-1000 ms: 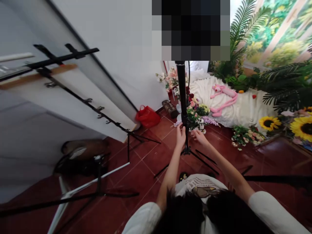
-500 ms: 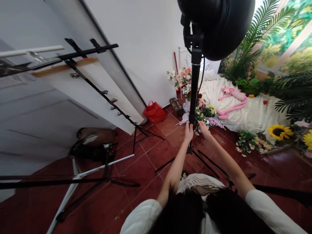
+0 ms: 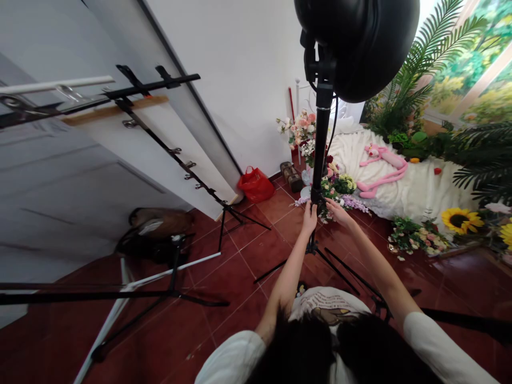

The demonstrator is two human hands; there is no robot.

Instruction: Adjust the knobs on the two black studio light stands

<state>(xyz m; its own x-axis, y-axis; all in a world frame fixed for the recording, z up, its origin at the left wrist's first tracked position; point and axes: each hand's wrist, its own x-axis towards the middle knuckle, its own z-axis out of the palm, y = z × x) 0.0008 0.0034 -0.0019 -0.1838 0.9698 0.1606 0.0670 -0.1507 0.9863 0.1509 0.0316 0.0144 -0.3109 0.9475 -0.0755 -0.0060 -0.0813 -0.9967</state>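
Close at left, a white board (image 3: 182,136) slanting away, a black bar (image 3: 157,138) with metal clips (image 3: 190,164) running across it. Below, a white pole (image 3: 188,265) near a tripod (image 3: 171,292) on the floor (image 3: 240,290); a red bag (image 3: 256,185) near the wall (image 3: 240,80). Behind the stand (image 3: 320,138) — and partly hidden by it — flowers (image 3: 344,183). Farther right, a pink toy (image 3: 394,158) on a blanket (image 3: 424,186), a palm (image 3: 414,64) and a sunflower (image 3: 462,220).

Floor of dark red tiles, pale joints; blanket cream, rumpled; bag creased; toy long-limbed.

Stand upright straight ahead, black, slim, tubular, legs splayed — a bulky rounded lamp (image 3: 360,48) on top. Left hand (image 3: 310,217): fingers closed around it, just below the collar (image 3: 317,196). Right hand (image 3: 338,212): fingers bent at the collar's right side; cannot tell whether gripping anything.
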